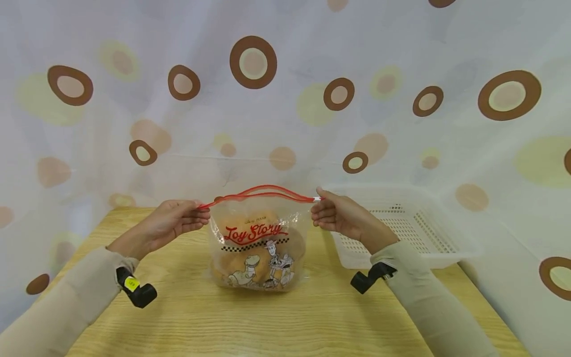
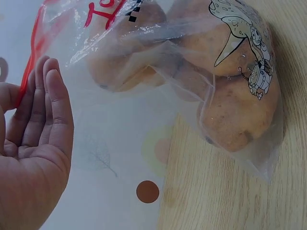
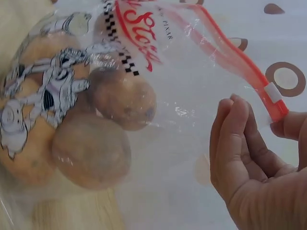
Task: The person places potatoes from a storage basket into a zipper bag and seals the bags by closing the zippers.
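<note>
A clear zip bag (image 1: 258, 243) with red "Toy Story" lettering and cartoon figures stands upright over the table, its mouth parted into two red strips. Several brown potatoes (image 2: 240, 112) show through the plastic; in the right wrist view more potatoes (image 3: 91, 151) bunch low in it. My left hand (image 1: 176, 223) pinches the left end of the red zip between thumb and fingers. At the opposite end, beside the white slider (image 3: 273, 93), my right hand (image 1: 341, 215) pinches the red zip, its other fingers loosely bent.
Behind my right forearm sits a white plastic basket (image 1: 446, 253) with slotted sides. The wooden table (image 1: 250, 327) reaches back to a pale curtain (image 1: 294, 49) printed with brown rings. Each wrist wears a black camera strap (image 1: 138, 290).
</note>
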Motion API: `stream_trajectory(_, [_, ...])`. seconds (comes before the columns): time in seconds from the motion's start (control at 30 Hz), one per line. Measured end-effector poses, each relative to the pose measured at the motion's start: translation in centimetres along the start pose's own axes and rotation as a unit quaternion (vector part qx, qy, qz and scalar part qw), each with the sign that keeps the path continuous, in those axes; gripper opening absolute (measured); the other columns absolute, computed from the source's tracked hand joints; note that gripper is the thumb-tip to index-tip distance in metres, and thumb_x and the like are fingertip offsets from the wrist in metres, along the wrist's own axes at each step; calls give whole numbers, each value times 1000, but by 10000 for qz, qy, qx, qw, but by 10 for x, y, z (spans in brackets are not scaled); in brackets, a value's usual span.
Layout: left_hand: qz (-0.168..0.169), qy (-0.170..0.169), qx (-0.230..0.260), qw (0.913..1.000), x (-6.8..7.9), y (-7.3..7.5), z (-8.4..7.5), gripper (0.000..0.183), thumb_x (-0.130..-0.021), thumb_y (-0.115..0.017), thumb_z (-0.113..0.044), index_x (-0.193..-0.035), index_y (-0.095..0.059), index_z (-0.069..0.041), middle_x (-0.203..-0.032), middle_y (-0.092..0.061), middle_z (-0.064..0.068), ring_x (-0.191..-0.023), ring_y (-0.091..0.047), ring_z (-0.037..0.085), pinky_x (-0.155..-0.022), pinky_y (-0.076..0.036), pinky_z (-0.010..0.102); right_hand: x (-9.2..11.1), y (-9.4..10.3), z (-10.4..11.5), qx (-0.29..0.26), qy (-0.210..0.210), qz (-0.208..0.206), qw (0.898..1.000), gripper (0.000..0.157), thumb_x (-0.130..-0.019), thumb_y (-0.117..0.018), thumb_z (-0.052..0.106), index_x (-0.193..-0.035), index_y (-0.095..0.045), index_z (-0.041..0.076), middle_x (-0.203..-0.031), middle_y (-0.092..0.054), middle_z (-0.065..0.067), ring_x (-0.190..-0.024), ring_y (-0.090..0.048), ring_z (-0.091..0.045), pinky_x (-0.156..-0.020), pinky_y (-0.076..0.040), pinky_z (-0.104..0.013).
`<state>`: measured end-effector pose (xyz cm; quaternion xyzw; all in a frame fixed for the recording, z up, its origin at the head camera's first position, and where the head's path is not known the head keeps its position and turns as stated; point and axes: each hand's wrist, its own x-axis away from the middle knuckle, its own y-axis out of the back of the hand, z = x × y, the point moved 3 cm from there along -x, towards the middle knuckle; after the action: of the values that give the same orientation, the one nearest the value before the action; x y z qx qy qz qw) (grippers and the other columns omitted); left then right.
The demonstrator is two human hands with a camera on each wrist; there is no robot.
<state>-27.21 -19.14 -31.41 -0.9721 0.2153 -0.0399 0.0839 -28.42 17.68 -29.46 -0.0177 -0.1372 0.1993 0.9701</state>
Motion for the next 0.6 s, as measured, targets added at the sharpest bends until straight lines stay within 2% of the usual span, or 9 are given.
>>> stream_trajectory(0.13, [-65,25,-104,9999,5,-3,1,26,-104,-43,-16,-95,-67,-10,-91,-70,2,-88,-68,12,-82,-57,21,4,1,-4,-521,24,197,9984,35,-104,-41,22,-87,-66,6,-76,-64,-3,-64,-59,-8,-59,-52,-13])
stream_trajectory(0.27, [-313,9,-327,9990,12,0,1,23,-103,-45,-18,-98,-66,-9,-92,-70,1,-89,-67,10,-84,-57,21,10,4,-6,-159,209,464,9986,34,-104,-37,11,-86,-65,6,-76,-61,-3,-61,-55,-5,-56,-49,-11])
stream_trajectory(0.33, [-452,-44,-407,9981,15,2,0,23,-103,-47,-19,-101,-66,-7,-93,-70,1,-89,-68,10,-85,-57,21,13,5,-7,165,321,478,9982,32,-103,-42,10,-83,-66,7,-75,-61,-2,-61,-55,-4,-56,-49,-11])
stream_trajectory(0.43, [-570,-129,-459,9972,19,3,0,21,-101,-51,-20,-100,-68,-9,-93,-71,0,-90,-68,10,-85,-57,22,18,5,-7,579,488,379,9964,29,-101,-50,14,-76,-64,10,-72,-59,-1,-60,-53,-5,-55,-48,-11])
stream_trajectory(0.6, [-598,-396,-475,9963,24,-1,-2,15,-99,-56,-21,-98,-71,-17,-95,-72,-1,-92,-68,9,-86,-56,22,25,7,-8,894,845,111,9923,27,-99,-56,20,-75,-65,10,-72,-58,-1,-60,-53,-6,-56,-49,-14])
